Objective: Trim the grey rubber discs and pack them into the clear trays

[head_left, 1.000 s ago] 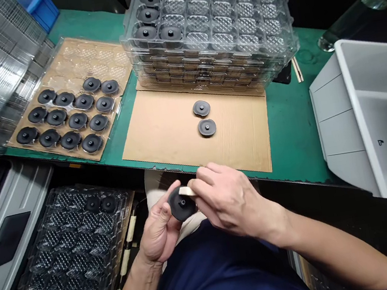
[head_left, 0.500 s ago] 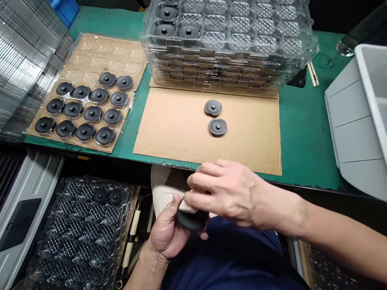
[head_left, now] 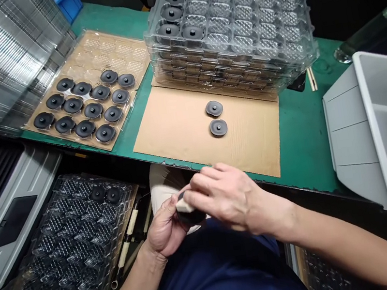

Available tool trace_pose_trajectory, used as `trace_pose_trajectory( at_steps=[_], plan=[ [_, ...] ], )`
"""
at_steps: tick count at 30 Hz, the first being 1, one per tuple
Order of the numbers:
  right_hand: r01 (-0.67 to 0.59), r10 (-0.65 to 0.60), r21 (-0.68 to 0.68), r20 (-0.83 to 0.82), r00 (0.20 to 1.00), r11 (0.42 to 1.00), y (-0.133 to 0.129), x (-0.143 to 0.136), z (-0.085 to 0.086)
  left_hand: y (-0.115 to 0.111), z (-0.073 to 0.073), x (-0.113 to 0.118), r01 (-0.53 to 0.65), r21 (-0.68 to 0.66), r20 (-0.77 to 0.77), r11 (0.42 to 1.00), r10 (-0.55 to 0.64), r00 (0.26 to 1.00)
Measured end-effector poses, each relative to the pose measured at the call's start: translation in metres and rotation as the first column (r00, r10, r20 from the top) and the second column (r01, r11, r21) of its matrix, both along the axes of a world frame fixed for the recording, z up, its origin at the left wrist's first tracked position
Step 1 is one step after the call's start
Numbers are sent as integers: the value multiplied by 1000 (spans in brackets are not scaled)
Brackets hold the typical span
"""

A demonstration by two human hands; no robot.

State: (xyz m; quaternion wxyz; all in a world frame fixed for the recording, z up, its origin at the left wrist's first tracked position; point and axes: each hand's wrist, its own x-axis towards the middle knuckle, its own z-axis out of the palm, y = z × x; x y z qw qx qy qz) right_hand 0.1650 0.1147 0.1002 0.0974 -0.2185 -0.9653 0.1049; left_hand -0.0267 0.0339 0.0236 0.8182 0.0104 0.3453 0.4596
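Low in front of my body, my left hand grips a round black disc-shaped part by its edge. My right hand presses a small pale, cream-coloured block against the face of that part, fingers curled over it. What the block is made of I cannot tell. Two similar dark parts, each with a small central stud, lie one behind the other on the cardboard sheet; the nearer dark part is closest to my hands.
A clear tray with several black parts lies left on the green table. Stacked clear trays stand at the back. A grey bin is at the right. Below the table edge, lower left, sit more trays.
The pale block has shifted slightly toward the left edge of the black part, and the part has tilted in my left hand. The camera view has moved a little.
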Motion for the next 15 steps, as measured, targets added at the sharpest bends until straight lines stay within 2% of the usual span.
trace_pose_trajectory(
  at_steps=[4,6,10,15],
  plan=[
    [227,-229,-39,-40,973,973,-11,2,-7,4,5,-3,-135,48,-148,990,140,979],
    [237,-238,-41,-46,970,971,-14,2,-8,4,5,-4,-113,41,-169,993,118,978],
    [182,-180,29,-68,981,983,-13,1,-4,5,5,-2,-54,55,-156,997,62,986],
    [312,-319,-86,-93,943,946,-20,3,-6,10,11,-4,-211,103,-223,972,230,947]
  ],
)
